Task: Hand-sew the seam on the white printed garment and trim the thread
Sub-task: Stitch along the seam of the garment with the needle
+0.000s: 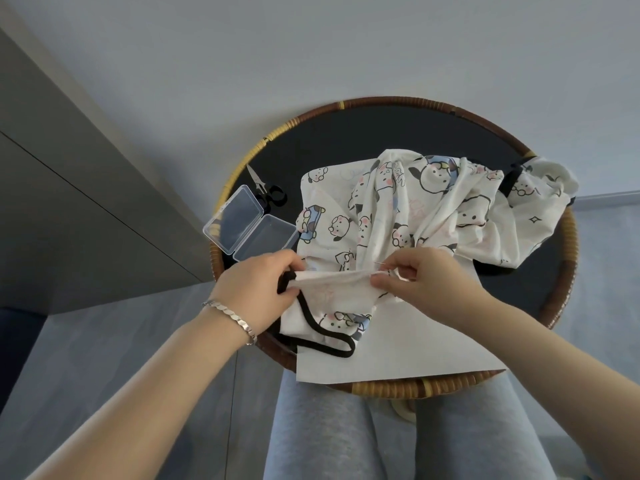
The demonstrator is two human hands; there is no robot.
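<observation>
centre frame: my left hand (258, 289) pinches the garment (398, 209) hem and my right hand (422, 278) pinches the needle (380, 263) at the same fold. the rest is heaped beyond on the tray (381, 100). upper left: open box (249, 228), then scissors (266, 188).

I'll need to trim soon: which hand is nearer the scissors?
Left. The left hand grips the printed garment below the scissors in view; the right hand pinches it farther right.

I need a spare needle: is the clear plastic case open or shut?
Open: the clear plastic case lies with its lid hinged back flat beside its base.
</observation>
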